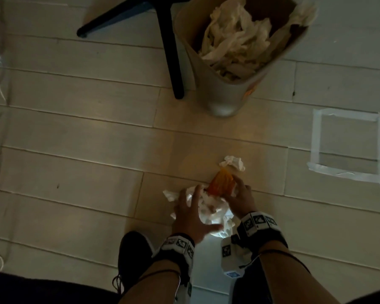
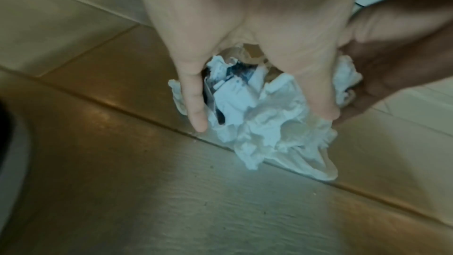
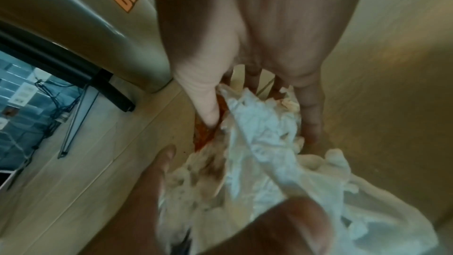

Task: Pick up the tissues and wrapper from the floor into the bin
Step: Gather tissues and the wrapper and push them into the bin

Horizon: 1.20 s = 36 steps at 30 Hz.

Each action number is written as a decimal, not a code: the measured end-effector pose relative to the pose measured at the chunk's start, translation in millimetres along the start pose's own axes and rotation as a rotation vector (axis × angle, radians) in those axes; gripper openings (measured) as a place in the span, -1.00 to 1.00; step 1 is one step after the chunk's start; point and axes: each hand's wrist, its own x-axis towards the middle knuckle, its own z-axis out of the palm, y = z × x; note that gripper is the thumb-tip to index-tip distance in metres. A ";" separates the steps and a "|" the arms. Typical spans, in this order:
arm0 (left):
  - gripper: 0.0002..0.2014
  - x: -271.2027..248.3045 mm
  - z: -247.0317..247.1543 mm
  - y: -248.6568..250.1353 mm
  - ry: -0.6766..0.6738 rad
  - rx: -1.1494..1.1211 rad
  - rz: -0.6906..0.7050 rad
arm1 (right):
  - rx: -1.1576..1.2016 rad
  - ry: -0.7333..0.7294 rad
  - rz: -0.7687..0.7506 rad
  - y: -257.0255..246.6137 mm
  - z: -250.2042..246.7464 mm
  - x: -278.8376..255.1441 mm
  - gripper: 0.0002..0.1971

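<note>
Orange wrapper (image 1: pixel 221 183) pinched by right hand (image 1: pixel 239 197); left hand (image 1: pixel 190 216) splayed over tissues (image 1: pixel 208 208).

Bare floor (image 1: pixel 195 139) to bin (image 1: pixel 224 93); chair leg (image 1: pixel 171 55) beside.

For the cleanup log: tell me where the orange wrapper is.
In the head view, the orange wrapper is low on the floor, held by the right hand atop the tissue pile, just below a stray tissue.

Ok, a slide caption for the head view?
Both hands gather tissues and an orange wrapper on the floor below a tissue-filled bin.
</note>
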 end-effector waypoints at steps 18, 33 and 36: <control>0.24 93.3 -24.4 86.4 0.001 0.628 0.337 | 0.091 0.157 -0.100 -25.0 -16.8 36.0 -0.69; -0.44 63.3 -55.2 100.0 0.025 0.440 0.493 | 0.461 0.026 -0.038 -47.8 -53.0 -17.8 -0.82; -0.38 38.0 -87.5 132.4 0.080 0.356 0.588 | 0.539 0.011 -0.114 -79.2 -88.5 -43.5 -0.75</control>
